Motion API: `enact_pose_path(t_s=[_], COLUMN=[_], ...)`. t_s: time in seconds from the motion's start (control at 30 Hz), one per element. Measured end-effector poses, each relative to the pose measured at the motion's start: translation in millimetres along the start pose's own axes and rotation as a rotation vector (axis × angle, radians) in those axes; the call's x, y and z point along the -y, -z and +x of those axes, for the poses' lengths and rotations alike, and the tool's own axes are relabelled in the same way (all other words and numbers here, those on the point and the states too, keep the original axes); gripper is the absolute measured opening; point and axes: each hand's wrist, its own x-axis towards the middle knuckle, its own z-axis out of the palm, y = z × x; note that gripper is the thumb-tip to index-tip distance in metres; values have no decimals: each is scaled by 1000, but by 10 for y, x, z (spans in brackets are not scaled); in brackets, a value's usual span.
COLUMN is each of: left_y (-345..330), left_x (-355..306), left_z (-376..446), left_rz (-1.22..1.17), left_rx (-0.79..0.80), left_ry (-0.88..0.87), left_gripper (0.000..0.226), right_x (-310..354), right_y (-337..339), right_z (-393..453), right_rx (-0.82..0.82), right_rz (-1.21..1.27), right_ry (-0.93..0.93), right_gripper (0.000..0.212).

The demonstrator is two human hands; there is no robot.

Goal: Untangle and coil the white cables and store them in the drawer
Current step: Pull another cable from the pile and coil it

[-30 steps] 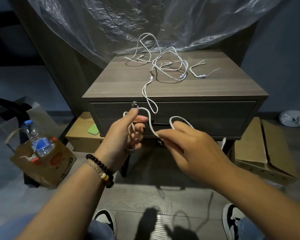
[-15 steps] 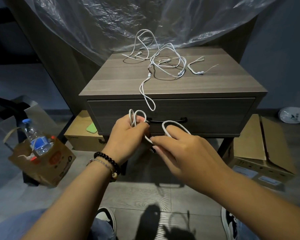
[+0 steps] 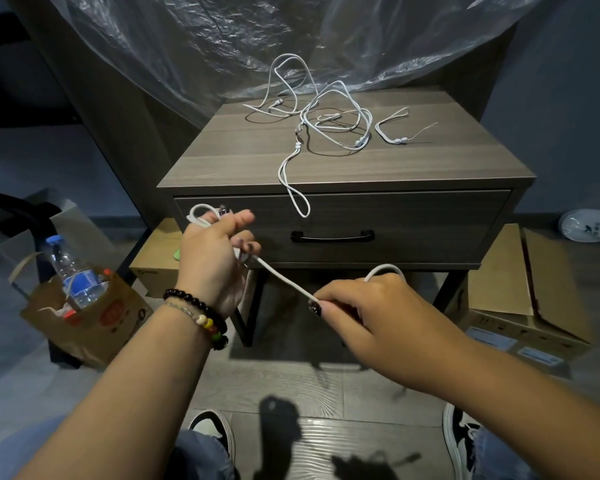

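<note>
Left hand (image 3: 219,258) grips a small coil of white cable (image 3: 284,280), loops showing above the knuckles. Right hand (image 3: 371,306) pinches the same cable further along; a loop rises behind its knuckles. Change: half a second ago the hands were nearly touching; now well apart, right hand lower, cable taut between them. Reading: slack drawn out for the next wrap. How many turns sit on the left hand is unclear. Remaining tangle (image 3: 326,116) lies on the nightstand top (image 3: 430,157), one loop hanging over the front edge. Drawer (image 3: 413,220) closed, handle (image 3: 332,236) untouched. Task early.
</note>
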Motion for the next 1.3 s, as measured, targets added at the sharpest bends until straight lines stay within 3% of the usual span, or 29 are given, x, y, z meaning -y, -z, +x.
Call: enact_pose_path(t_s=[0.13, 0.3, 0.4, 0.57, 0.8, 1.1, 1.3], left_y=[108, 92, 57, 22, -50, -80, -85], left_x=[-45, -101, -117, -90, -69, 50, 126], left_z=[118, 111, 49, 1, -69, -132, -173], left_rz=[-143, -132, -119, -24, 121, 273, 311], left_rx=[15, 10, 106, 219, 206, 264, 361], left_ry=[101, 125, 189, 249, 129, 124, 232], left_gripper=[23, 39, 39, 66, 40, 25, 26], right_x=[-26, -177, -254, -290, -307, -332, -421], right_y=[43, 262, 364, 321, 283, 218, 211], right_z=[-15, 35, 31, 0, -18, 15, 29], right_rx=[31, 39, -16, -27, 59, 40, -227], right_rz=[53, 35, 36, -55, -123, -112, -338], right_ry=[-57, -138, -169, -162, -135, -63, 17], right_gripper=[19, 13, 14, 15, 11, 13, 12])
